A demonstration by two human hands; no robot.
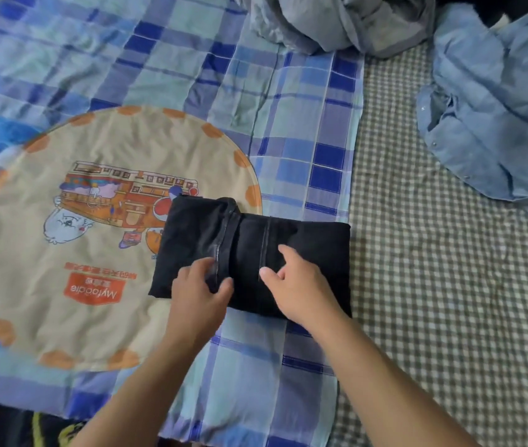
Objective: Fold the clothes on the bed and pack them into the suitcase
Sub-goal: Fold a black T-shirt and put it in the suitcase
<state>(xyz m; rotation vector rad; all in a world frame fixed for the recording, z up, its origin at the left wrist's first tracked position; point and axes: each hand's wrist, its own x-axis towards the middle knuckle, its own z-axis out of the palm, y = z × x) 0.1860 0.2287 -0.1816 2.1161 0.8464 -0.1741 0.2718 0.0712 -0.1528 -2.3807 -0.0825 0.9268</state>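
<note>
A black garment (pixel 307 240), folded into a thick rectangle, lies on the blue plaid bedspread (pixel 191 75) in the middle of the head view. My left hand (pixel 199 293) pinches a seam fold at its near left part between thumb and fingers. My right hand (pixel 301 285) rests on top of the near middle of the garment, fingers loosely bent and thumb pointing left. A crumpled light blue shirt (pixel 498 117) lies at the right, on the checked sheet (pixel 449 301). No suitcase is in view.
A grey-blue bundle of cloth (pixel 336 21) is heaped at the far edge. A round beige cartoon print (pixel 78 253) covers the bedspread's left part. Something dark with yellow marks (pixel 30 427) shows at the near left corner.
</note>
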